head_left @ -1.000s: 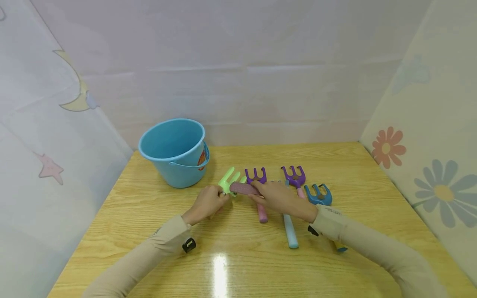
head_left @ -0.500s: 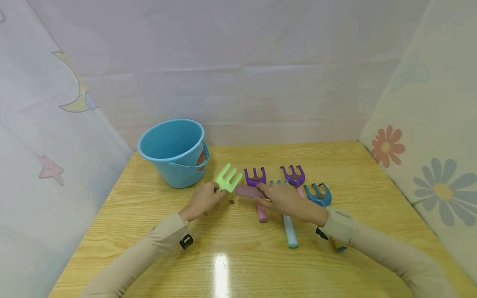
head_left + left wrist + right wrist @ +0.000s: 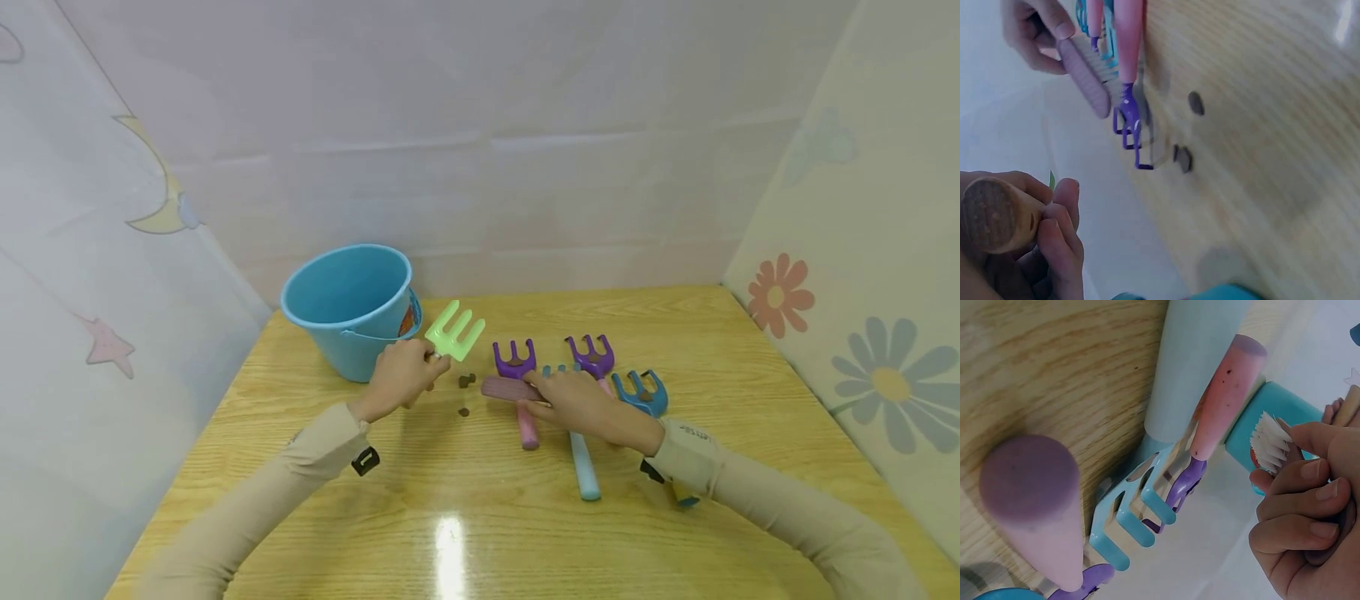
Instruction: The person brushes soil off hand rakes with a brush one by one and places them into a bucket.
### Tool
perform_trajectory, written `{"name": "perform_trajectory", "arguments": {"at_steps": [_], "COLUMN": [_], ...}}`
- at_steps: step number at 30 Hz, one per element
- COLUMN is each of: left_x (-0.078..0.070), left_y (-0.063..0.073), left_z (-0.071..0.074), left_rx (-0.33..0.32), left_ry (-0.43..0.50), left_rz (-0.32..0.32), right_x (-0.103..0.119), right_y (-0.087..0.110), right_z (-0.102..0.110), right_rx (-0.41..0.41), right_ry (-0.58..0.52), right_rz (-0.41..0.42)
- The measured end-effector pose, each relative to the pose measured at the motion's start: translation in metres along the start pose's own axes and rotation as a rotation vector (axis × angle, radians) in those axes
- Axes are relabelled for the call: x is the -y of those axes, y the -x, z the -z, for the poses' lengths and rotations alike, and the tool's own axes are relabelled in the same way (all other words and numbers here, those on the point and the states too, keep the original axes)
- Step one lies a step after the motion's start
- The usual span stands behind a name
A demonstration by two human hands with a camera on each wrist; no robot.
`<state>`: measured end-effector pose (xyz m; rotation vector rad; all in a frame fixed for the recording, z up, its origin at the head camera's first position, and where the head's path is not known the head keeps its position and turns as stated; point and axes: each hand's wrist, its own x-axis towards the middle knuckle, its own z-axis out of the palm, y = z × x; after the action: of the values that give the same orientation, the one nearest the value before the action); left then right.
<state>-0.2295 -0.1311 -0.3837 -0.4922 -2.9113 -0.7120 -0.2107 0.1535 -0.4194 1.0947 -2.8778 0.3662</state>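
Light-green hand fork [image 3: 453,335]: three tines, directed forward and to the right; round wooden handle [image 3: 990,215] gripped in the left hand [image 3: 400,372]; raised, tines clear of the tabletop. Mauve brush [image 3: 510,389]: white bristles [image 3: 1269,442] facing down, back uppermost; held crosswise by the right hand [image 3: 579,402], near the fork.

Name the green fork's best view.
Head view: the green fork shows its whole tined head, though the left hand hides much of the rest. Left wrist view: mainly the wooden handle and a green sliver. Right wrist view: only part of the handle.
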Motion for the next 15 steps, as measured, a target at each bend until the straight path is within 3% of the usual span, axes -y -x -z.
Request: {"name": "perform_trajectory", "arguments": {"at_steps": [6, 10, 15], "left_x": [-0.003, -0.004, -0.003], "left_y": [-0.009, -0.014, -0.017], "left_z": [0.028, 0.044, 0.059], "left_rx": [0.029, 0.01, -0.017], "left_ry": [-0.001, -0.012, 0.017], "left_rz": [-0.03, -0.061, -0.043], "right_x": [-0.002, -0.003, -0.008], "right_y": [-0.002, -0.003, -0.002], "right_z": [-0.004, -0.004, -0.002], "right_rx": [0.021, 0.033, 0.026], "right_ry": [-0.005, -0.005, -0.005], "right_rz": [-0.014, -0.023, -0.025]}}
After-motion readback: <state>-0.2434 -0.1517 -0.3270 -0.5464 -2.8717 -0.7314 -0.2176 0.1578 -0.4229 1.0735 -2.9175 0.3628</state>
